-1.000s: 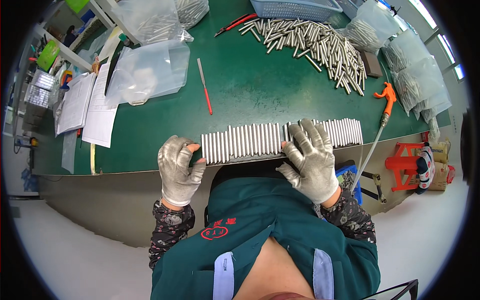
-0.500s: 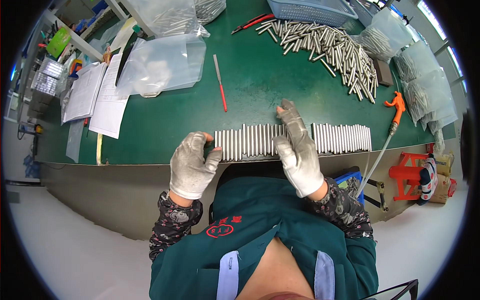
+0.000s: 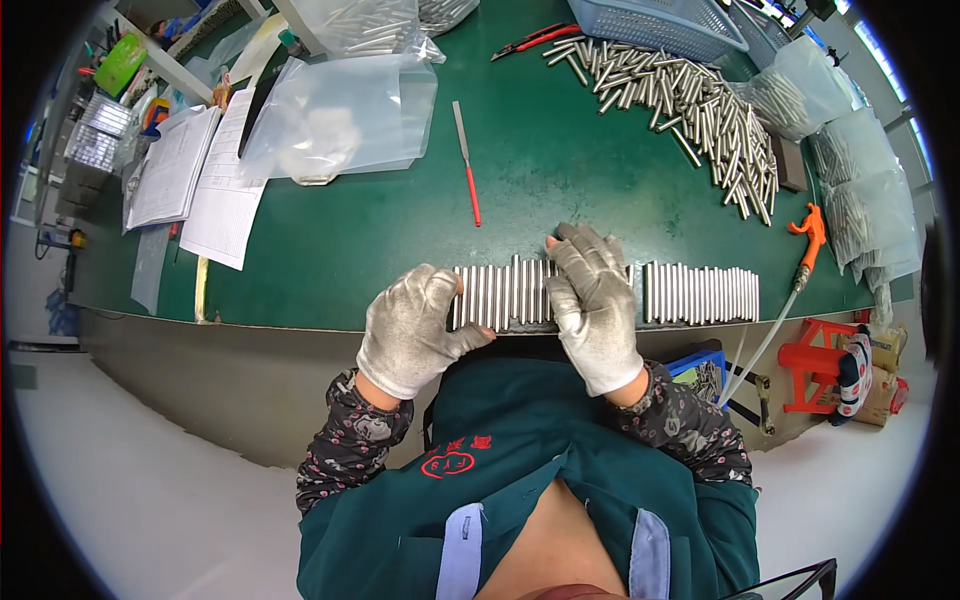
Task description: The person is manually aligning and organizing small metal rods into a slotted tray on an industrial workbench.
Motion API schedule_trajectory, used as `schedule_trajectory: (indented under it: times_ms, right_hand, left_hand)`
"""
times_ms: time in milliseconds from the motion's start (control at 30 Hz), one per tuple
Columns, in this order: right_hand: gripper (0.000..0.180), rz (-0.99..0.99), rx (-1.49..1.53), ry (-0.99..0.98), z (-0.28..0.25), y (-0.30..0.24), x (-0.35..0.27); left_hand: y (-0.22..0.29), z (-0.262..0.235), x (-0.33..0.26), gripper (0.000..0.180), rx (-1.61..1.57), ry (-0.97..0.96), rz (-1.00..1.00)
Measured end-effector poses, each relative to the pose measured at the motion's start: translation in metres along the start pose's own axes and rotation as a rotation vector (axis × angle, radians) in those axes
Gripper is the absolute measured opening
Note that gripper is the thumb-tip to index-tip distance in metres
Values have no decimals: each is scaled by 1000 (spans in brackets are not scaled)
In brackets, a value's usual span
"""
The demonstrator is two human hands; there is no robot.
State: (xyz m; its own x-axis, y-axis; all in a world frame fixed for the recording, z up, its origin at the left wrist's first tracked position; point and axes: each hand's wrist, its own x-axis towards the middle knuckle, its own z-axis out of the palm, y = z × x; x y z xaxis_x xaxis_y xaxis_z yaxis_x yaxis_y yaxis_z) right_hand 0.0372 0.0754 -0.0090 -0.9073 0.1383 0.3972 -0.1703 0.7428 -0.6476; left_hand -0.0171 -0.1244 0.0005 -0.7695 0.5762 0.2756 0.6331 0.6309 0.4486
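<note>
A row of short metal rods lies side by side along the near edge of the green table. My left hand, in a grey glove, presses against the row's left end with its fingers curled. Flat on top of the rods lies my gloved right hand, splitting the row; a second group of rods sits apart to its right, with a small gap between.
A loose pile of metal rods lies at the back right beside a blue basket. A red-handled file, clear plastic bags, papers and an orange air gun with hose are also on the table.
My right hand slid left along the row, pushing part of the rods toward my left hand. A gap opened, leaving a separate group of rods on the right.
</note>
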Motion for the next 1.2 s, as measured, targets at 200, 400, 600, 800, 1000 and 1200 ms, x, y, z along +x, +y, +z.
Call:
schedule_trajectory:
  times_ms: [200, 400, 600, 800, 1000, 1200]
  right_hand:
    - [31, -45, 60, -35, 15, -13, 6]
    - [39, -81, -65, -147, 12, -28, 14]
    - [37, -175, -197, -197, 14, -25, 16]
    - [32, -202, -146, -253, 8, -25, 15]
    - [33, -295, -69, -330, 1, -23, -2]
    - [34, -320, -9, -375, -8, -32, -21]
  left_hand:
    - [23, 17, 20, 42, -217, -82, 42]
    - [16, 12, 19, 41, -374, -54, 44]
    - [10, 12, -8, 30, -959, 166, -250]
    - [16, 19, -56, 21, -989, -236, -256]
    - [28, 54, -42, 87, -2041, -347, -645]
    - [54, 48, -42, 77, -2227, -158, -923]
